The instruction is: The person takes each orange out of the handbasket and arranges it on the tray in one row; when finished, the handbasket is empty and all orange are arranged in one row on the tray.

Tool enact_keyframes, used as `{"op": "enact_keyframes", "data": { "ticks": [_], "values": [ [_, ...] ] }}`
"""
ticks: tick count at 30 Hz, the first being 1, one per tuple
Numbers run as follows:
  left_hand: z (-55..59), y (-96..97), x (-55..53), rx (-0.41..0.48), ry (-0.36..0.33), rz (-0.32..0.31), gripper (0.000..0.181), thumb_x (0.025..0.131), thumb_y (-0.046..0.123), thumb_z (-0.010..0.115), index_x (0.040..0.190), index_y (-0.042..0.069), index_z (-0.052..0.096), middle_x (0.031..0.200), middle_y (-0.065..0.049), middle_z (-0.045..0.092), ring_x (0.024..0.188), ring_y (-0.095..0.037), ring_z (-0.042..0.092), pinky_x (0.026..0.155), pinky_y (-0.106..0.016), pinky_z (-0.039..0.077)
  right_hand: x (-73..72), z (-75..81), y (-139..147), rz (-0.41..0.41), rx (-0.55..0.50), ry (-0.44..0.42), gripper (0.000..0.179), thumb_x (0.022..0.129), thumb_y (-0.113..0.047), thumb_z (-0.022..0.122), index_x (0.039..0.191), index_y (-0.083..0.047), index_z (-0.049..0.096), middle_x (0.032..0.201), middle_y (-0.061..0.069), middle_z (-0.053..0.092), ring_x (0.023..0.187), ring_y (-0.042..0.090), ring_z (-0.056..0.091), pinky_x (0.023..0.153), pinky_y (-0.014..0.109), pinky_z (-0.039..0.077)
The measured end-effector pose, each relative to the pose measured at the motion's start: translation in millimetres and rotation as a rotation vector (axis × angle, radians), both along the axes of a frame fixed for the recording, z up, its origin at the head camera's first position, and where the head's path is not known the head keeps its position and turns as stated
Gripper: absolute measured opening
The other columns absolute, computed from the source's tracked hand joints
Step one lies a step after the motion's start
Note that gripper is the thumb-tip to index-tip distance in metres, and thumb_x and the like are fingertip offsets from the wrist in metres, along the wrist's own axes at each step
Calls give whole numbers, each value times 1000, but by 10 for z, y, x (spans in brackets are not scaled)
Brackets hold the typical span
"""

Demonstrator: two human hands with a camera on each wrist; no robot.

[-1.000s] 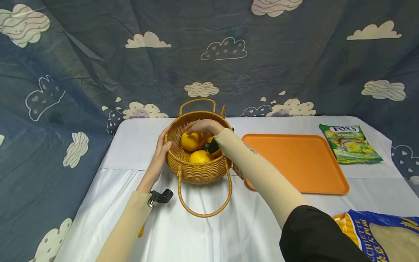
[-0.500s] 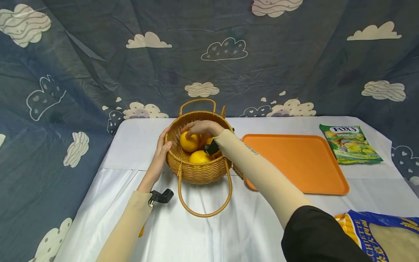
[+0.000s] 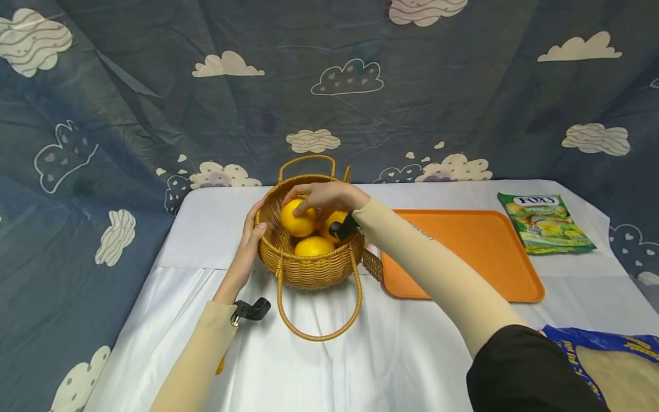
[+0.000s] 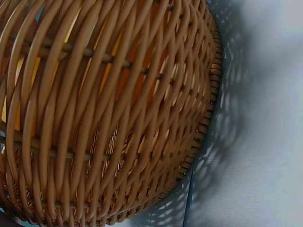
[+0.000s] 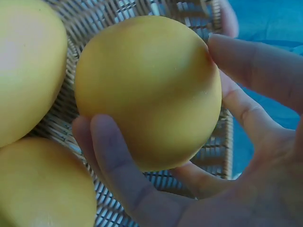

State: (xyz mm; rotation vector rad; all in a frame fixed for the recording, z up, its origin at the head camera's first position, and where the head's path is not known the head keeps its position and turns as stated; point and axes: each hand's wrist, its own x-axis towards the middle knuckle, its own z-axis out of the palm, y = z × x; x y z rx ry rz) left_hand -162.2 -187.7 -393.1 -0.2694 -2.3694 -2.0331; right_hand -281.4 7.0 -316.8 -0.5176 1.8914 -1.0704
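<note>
A round wicker basket (image 3: 309, 273) stands mid-table with several yellow-orange oranges inside. My left hand (image 3: 247, 246) holds its left side, thumb at the rim and fingers along the outer wall. The basket's weave (image 4: 109, 104) fills most of the left wrist view. My right hand (image 3: 326, 196) reaches in from above and grips one orange (image 5: 147, 94), thumb and fingers on opposite sides of it. Beside that fruit lie another orange (image 3: 315, 246) at the front and one (image 3: 334, 222) partly behind the right wrist strap.
One basket handle (image 3: 320, 338) hangs toward me; the other (image 3: 307, 158) stands up at the back. To the right lie an orange tray (image 3: 473, 246), a green candy bag (image 3: 548, 223) and, nearer, a blue-trimmed pasta bag (image 3: 618, 366) partly behind the sleeve.
My right wrist has shifted right, and the fingers have closed round the orange, which sits slightly higher. My left hand stays at the basket's side.
</note>
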Motion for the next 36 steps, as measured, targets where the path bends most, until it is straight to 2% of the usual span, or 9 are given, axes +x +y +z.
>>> {"op": "enact_keyframes", "data": {
  "ticks": [5, 8, 11, 13, 17, 20, 28, 32, 36],
  "values": [
    [0, 4, -2, 6, 3, -2, 59, 99, 29, 32, 154, 18, 12, 157, -9, 8, 139, -38, 18, 110, -52, 13, 45, 103, 175, 35, -52, 71, 40, 97, -9, 53, 136, -15, 46, 140, 8, 35, 106, 26, 52, 89, 45, 47],
    [2, 9, -4, 5, 7, 0, 58, 99, 28, 32, 154, 18, 13, 157, -9, 8, 139, -38, 18, 110, -52, 13, 72, 176, 326, 48, -100, 112, 41, 98, -9, 52, 137, -16, 45, 137, 8, 36, 83, 22, 52, 77, 36, 50],
    [-2, 13, -6, -3, 11, 5, 59, 99, 27, 32, 154, 18, 13, 157, -9, 8, 139, -36, 16, 110, -53, 13, 91, 253, 516, 52, -141, 156, 41, 98, -12, 53, 138, -17, 45, 132, 11, 39, 68, 22, 45, 65, 30, 45],
    [-4, 14, -4, -8, 12, 10, 59, 99, 28, 32, 154, 18, 13, 157, -8, 9, 140, -33, 14, 110, -53, 12, 109, 310, 659, 47, -156, 183, 42, 98, -14, 54, 138, -18, 45, 132, 10, 38, 70, 23, 47, 66, 32, 46],
    [-8, 13, 4, -10, 22, 16, 59, 99, 28, 32, 154, 19, 13, 157, -7, 9, 141, -27, 12, 110, -52, 11, 148, 386, 967, 8, -181, 232, 44, 97, -17, 56, 139, -20, 44, 141, 6, 33, 97, 27, 56, 82, 41, 50],
    [-14, 18, 9, -10, 28, 15, 59, 99, 28, 32, 154, 18, 13, 157, -7, 10, 141, -27, 13, 110, -52, 11, 179, 393, 1217, -44, -191, 252, 45, 96, -19, 58, 139, -21, 44, 144, 4, 31, 104, 32, 57, 86, 44, 50],
    [-17, 32, 15, -21, 29, 13, 59, 99, 28, 32, 154, 18, 13, 157, -7, 9, 142, -26, 11, 110, -53, 10, 282, 207, 1877, -183, -169, 268, 49, 94, -27, 61, 139, -22, 43, 147, 1, 27, 107, 34, 55, 87, 43, 49],
    [-18, 35, 16, -25, 29, 19, 60, 99, 27, 32, 154, 16, 12, 157, -7, 10, 142, -25, 11, 110, -52, 10, 335, 25, 2128, -241, -125, 269, 51, 94, -29, 61, 140, -22, 41, 148, 4, 26, 102, 36, 56, 88, 42, 48],
    [-13, 36, 17, -18, 31, 26, 59, 99, 26, 32, 154, 16, 13, 157, -8, 11, 141, -26, 12, 110, -52, 10, 360, -204, 2291, -261, -101, 269, 51, 94, -29, 61, 140, -19, 41, 149, 8, 25, 104, 35, 55, 89, 45, 48]
  ]
}}
